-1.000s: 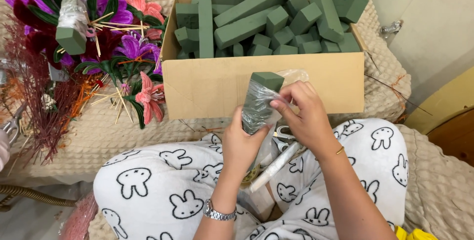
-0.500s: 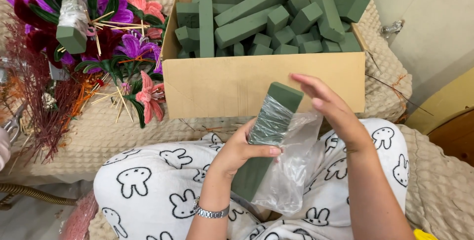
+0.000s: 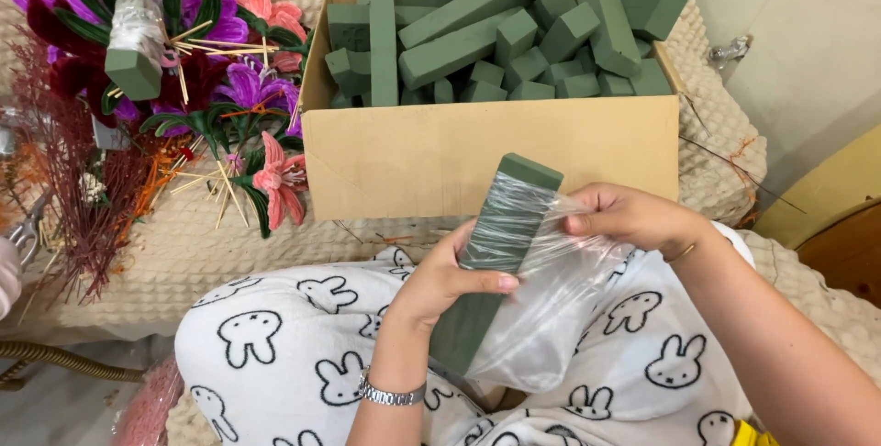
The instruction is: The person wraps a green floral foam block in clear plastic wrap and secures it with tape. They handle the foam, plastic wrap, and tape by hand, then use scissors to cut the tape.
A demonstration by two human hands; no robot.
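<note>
Single head view, looking steeply down, close over lap; cardboard box [image 3: 477, 157] just ahead.

Floral foam brick [image 3: 496, 253], in left hand [image 3: 439, 283]: dk green. Plastic wrap [image 3: 560, 308], pinched by right hand [image 3: 633, 218]: clear, w/ whitish glare. Cardboard box [image 3: 486, 157], beyond hands: tan; foam blocks [image 3: 496, 33] inside: same dk green. Trousers [image 3: 275, 345], under hands: white w/ black-outline rabbit print. Wristwatch [image 3: 390, 395], left wrist: silver. Artificial flowers [image 3: 202, 88], far left of hands: purple, pink, dk red. Cover [image 3: 229, 253] beneath box: beige, waffle texture.
</note>
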